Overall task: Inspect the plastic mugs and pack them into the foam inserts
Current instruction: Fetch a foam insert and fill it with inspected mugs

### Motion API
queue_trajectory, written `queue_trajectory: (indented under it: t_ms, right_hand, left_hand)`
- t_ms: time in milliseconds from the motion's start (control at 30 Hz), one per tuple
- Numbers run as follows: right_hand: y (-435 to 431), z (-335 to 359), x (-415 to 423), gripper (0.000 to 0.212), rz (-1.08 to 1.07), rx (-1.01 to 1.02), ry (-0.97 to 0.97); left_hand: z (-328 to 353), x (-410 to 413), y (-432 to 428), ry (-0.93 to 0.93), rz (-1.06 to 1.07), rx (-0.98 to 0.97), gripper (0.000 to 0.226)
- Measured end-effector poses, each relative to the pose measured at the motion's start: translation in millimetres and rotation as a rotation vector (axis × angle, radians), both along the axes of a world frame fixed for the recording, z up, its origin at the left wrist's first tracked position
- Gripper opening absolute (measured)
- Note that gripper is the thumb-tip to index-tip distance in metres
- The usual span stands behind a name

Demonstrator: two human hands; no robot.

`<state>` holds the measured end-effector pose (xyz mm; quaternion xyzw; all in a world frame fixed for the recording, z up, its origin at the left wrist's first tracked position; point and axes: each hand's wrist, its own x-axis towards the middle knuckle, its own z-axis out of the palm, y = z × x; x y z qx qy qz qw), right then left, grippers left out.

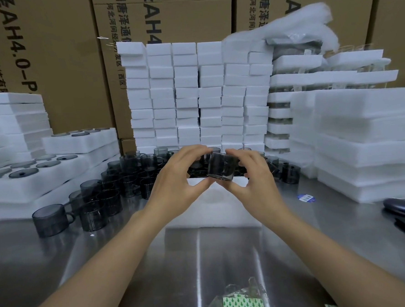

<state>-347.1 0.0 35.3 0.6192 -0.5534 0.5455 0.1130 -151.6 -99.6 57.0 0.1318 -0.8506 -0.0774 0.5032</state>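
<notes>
"Head view, the only one. What is in hand?"

"One smoky plastic mug [222, 166], raised just above centre. The left hand [181, 176] grips it with fingers curled over the top and thumb underneath. The right hand [255, 174] grips the other side the same way. I read that as inspection — it is not yet in any foam."

"And where would it go?"

"Probably into the foam insert [214, 207] lying on the steel table [203, 253], at six o'clock from the mug. Whether its pockets are filled I cannot tell; the hands cover it."

"How much is already done?"

"At nine o'clock, the packed inserts [44, 177] show dark round shapes seated in their cut-outs. At two o'clock, the layered foam trays [311, 80] seem to have ware between them. So a fair share looks packed."

"And what is left?"

"Plenty, I judge — the loose mugs [118, 182] crowd the table from eight round to eleven o'clock, with a few more at three. At twelve stands a wall of foam blocks [193, 94]."
</notes>
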Motion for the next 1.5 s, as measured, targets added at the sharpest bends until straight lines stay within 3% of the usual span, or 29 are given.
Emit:
queue_trajectory:
  t_ms: [300,600,733,1133,1367,1433,1500]
  right_hand:
    - [0.4,1.4,-0.9,0.068,-0.071,-0.033,0.137]
    - [1.3,0.4,0.2,0.062,-0.122,0.006,0.165]
    - [1.0,0.1,-0.5,0.063,-0.111,-0.014,0.125]
    - [4.9,3.8,1.5,0.073,-0.072,-0.005,0.156]
    - [3.6,-1.3,0.5,0.072,-0.128,0.166,0.205]
    - [2.3,-1.4,-0.2,0.066,-0.109,0.211,0.161]
    - [4.0,3.1,-0.2,0.054,-0.013,0.204,-0.033]
  left_hand:
    - [1.1,3.5,4.2,0.024,0.15,-0.082,0.048]
    - [2.1,-1.6,14.3,0.011,0.058,-0.199,0.052]
    - [2.7,4.2,8.6,-0.041,0.075,-0.14,0.063]
    - [1.7,5.3,4.3,-0.049,0.159,-0.116,0.055]
    - [0.1,0.6,14.2,-0.107,0.058,-0.145,0.055]
    - [-2.3,0.2,14.3,-0.127,0.061,-0.133,0.055]
    - [-4.2,1.2,12.0,-0.138,0.075,-0.126,0.056]
